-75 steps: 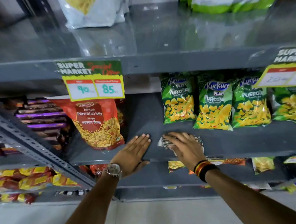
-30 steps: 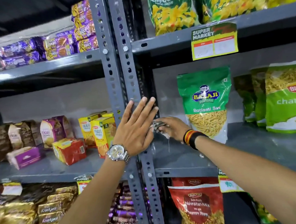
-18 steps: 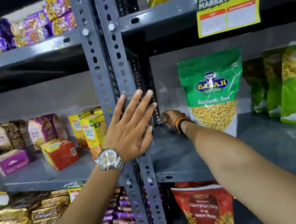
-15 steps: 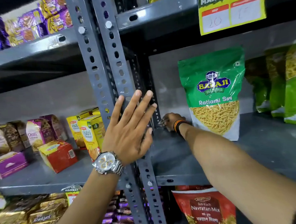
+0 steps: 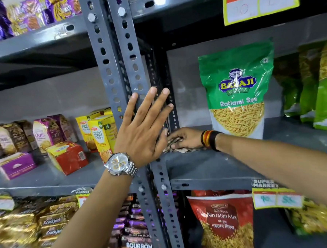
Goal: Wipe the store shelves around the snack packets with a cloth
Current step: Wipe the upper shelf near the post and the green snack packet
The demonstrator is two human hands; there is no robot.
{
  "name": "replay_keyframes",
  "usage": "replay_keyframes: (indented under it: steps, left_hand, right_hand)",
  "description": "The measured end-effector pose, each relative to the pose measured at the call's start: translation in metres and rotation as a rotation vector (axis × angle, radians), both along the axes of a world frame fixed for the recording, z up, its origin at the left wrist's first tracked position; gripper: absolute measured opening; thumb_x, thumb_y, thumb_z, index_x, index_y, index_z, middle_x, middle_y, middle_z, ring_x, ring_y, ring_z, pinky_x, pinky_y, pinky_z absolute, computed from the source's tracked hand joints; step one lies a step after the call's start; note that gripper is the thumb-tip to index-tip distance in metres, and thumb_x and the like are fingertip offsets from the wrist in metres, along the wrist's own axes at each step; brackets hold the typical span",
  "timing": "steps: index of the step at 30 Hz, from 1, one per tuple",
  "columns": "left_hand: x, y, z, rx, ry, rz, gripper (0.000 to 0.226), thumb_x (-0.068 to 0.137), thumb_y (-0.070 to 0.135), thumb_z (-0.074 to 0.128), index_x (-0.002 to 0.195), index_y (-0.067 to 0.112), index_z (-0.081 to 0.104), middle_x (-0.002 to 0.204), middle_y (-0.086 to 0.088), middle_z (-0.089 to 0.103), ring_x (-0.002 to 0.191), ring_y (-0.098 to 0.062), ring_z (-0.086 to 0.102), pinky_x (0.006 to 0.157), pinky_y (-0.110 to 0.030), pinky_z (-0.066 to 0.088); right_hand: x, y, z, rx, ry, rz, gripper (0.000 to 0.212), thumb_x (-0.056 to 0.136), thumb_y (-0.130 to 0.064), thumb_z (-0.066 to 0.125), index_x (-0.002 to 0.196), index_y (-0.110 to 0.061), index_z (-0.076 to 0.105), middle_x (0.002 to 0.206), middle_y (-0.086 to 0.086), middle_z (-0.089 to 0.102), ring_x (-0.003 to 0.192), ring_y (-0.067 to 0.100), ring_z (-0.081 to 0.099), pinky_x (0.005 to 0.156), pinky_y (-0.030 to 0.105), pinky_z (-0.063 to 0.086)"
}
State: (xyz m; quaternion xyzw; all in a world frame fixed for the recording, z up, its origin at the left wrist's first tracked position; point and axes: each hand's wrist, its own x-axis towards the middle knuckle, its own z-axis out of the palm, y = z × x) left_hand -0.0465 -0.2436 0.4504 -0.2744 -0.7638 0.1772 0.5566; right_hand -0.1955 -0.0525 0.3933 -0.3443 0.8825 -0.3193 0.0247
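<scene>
My right hand [image 5: 186,137] presses a crumpled patterned cloth [image 5: 176,148] onto the grey shelf [image 5: 208,170], at its left end beside the upright post. A green Ratlami Sev packet [image 5: 237,93] stands upright just right of that hand, behind my wrist. My left hand [image 5: 142,128] lies flat, fingers spread, against the slotted grey post [image 5: 125,55], holding nothing. Part of the cloth is hidden behind my left hand.
More green packets [image 5: 318,85] stand at the shelf's right end. Biscuit boxes [image 5: 100,132] and a red box [image 5: 67,157] fill the left bay. A red Navratan Mix bag [image 5: 224,221] sits on the shelf below, with yellow price tags [image 5: 260,3] on the shelf edges.
I went from a lower shelf up to this one. Over the last second my right hand slid the cloth back into the left corner, then slightly forward; my left hand stayed on the post.
</scene>
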Motion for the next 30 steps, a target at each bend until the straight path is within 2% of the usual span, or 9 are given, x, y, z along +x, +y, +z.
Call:
replay_keyframes:
  steps: [3,7,10,16,18,21,25,28,30]
  left_hand:
    - [0.001,0.0,-0.002,-0.001,-0.008,0.015,0.061,0.095,0.031,0.044,0.151,0.009,0.04,0.166,-0.011,0.016,0.154,-0.031,0.007,0.121,-0.063,0.012]
    - [-0.001,0.0,-0.001,0.009,0.01,-0.005,0.061,0.095,0.03,0.044,0.152,0.01,0.04,0.166,-0.011,0.019,0.154,-0.031,0.009,0.121,-0.062,0.013]
    - [-0.001,0.0,-0.002,0.013,0.019,-0.012,0.06,0.094,0.03,0.045,0.151,0.01,0.042,0.165,-0.011,0.021,0.154,-0.032,0.012,0.121,-0.062,0.014]
    - [0.0,0.0,-0.002,0.01,0.002,0.008,0.059,0.095,0.03,0.042,0.15,0.011,0.042,0.166,-0.011,0.018,0.154,-0.031,0.009,0.121,-0.062,0.013]
    - [0.0,0.001,-0.001,0.008,0.005,0.011,0.059,0.095,0.03,0.042,0.15,0.011,0.042,0.166,-0.01,0.017,0.154,-0.031,0.008,0.12,-0.063,0.013]
    - [0.001,0.002,-0.002,0.012,0.002,0.007,0.058,0.095,0.03,0.042,0.15,0.011,0.042,0.166,-0.01,0.018,0.154,-0.031,0.008,0.121,-0.062,0.012]
    - [0.001,0.002,-0.002,0.022,0.01,-0.001,0.057,0.096,0.03,0.041,0.15,0.012,0.044,0.166,-0.01,0.02,0.154,-0.031,0.01,0.121,-0.062,0.012]
    - [0.002,0.002,-0.002,0.02,0.013,-0.007,0.056,0.097,0.032,0.037,0.15,0.012,0.044,0.165,-0.01,0.022,0.154,-0.031,0.011,0.121,-0.061,0.013]
    - [0.002,0.002,-0.002,0.017,0.01,-0.004,0.056,0.097,0.032,0.036,0.15,0.012,0.044,0.165,-0.01,0.022,0.154,-0.031,0.012,0.121,-0.062,0.013]
  right_hand:
    - [0.012,0.012,0.01,-0.057,-0.023,0.077,0.031,0.09,-0.013,0.068,0.121,-0.013,0.067,0.107,-0.006,0.072,0.094,-0.004,0.065,0.094,0.015,0.049]
    - [-0.022,0.016,0.014,-0.165,0.065,-0.19,0.027,0.09,-0.011,0.068,0.117,-0.014,0.07,0.114,0.005,0.073,0.11,0.019,0.067,0.105,0.037,0.049]
    - [-0.028,-0.002,0.0,-0.068,0.067,-0.239,0.028,0.089,-0.014,0.067,0.116,-0.016,0.071,0.115,0.005,0.072,0.11,0.02,0.066,0.097,0.03,0.051]
    - [0.045,-0.008,0.005,-0.006,-0.071,0.137,0.029,0.093,-0.011,0.064,0.121,-0.017,0.066,0.106,-0.009,0.072,0.09,-0.008,0.065,0.082,0.006,0.045]
    - [0.069,0.01,0.013,0.043,-0.159,0.204,0.029,0.093,-0.01,0.064,0.12,-0.021,0.065,0.101,-0.016,0.071,0.084,-0.013,0.064,0.081,0.006,0.047]
    - [0.079,0.038,0.028,0.037,-0.188,0.234,0.035,0.093,-0.006,0.063,0.127,-0.009,0.062,0.11,-0.006,0.069,0.09,-0.008,0.064,0.088,0.008,0.047]
    - [0.057,0.029,0.031,-0.15,-0.028,0.064,0.036,0.092,-0.012,0.065,0.128,-0.011,0.063,0.121,0.003,0.069,0.108,0.006,0.064,0.103,0.022,0.047]
    - [0.034,0.008,0.01,-0.046,0.067,-0.037,0.032,0.09,-0.013,0.067,0.123,-0.015,0.067,0.118,0.001,0.071,0.11,0.015,0.064,0.108,0.039,0.046]
    - [0.029,0.004,0.002,-0.024,0.076,-0.054,0.031,0.09,-0.013,0.066,0.12,-0.018,0.069,0.117,0.002,0.072,0.11,0.016,0.066,0.106,0.039,0.047]
